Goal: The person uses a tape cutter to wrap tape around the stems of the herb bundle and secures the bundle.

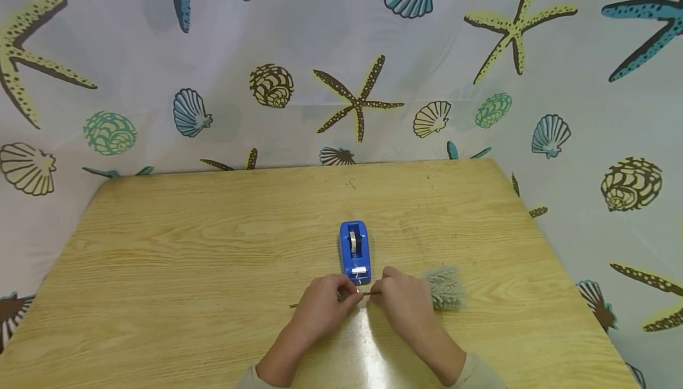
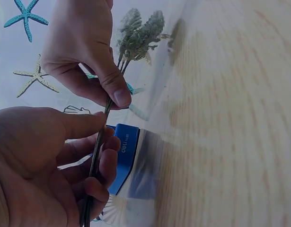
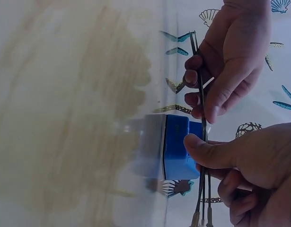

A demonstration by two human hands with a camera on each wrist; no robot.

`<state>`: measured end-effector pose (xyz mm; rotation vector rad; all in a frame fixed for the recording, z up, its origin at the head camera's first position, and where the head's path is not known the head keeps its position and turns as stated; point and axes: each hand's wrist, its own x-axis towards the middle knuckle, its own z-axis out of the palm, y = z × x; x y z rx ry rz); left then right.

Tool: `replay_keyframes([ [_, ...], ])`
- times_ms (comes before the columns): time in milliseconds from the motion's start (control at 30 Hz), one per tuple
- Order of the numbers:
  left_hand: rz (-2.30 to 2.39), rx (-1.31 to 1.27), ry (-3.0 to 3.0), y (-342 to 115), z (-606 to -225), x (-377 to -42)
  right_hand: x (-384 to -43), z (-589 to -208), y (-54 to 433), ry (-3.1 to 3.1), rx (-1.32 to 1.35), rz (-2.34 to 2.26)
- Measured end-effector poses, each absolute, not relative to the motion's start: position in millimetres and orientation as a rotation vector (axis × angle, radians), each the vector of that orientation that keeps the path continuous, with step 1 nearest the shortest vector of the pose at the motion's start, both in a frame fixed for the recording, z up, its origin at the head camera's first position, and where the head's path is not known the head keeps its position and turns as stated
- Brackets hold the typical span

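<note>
at the lower middle of the head view, two hands are working a little apart on one bundle of thin stems. the left hand is pinching it between thumb and forefinger, its other fingers bending beside the stems; the right hand is gripping it nearer the bushy, pale green heads, which are sticking out right of that hand. the bare ends are showing left of the left hand. just above the hands, a blue tape dispenser is resting on the wood-grain table. pale sleeves are showing along the bottom edge. a white cloth printed with starfish and shells is filling the upper frame.
</note>
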<state>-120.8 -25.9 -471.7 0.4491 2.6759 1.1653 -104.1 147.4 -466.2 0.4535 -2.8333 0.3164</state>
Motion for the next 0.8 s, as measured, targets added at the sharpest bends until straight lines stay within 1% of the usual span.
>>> replay_keyframes([
  [467,1.21,0.505,2.725,-21.0,-473.1,-121.8,-106.4,-467.8,150.2,-2.787,0.43,0.353],
  [800,1.221,0.495,2.775,-21.8,-476.2,-121.8,-103.3,-462.8,150.4,-2.889,0.506,0.241],
])
